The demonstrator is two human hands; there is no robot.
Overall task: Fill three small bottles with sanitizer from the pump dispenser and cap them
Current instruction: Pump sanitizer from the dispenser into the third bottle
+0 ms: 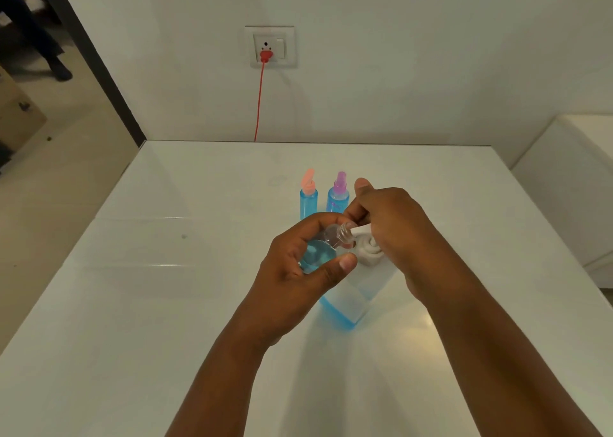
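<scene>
Sanitizer could be spilled: the tilted bottle [326,245] is gripped by the left hand [305,270] at the nozzle [360,228], while the pump [368,249] is pressed under the curled right hand [391,224].

the table [166,270] is showing a smooth, glossy white top, throwing back streaks of light. the small bottle [323,247] is looking like clear, shiny plastic, with see-through blue liquid sitting inside it. the pump dispenser [348,304] is looking like clear plastic too, its pump head [368,250] appearing matt white plastic. two capped bottles [308,201] [337,197] are glinting as translucent blue plastic, one wearing an orange-pink plastic cap, the other a purple one. the wall [398,55] is reading as matt and painted; the socket plate [270,46] is shining as smooth white plastic, the cord [259,104] as red, smooth sheathing.
</scene>
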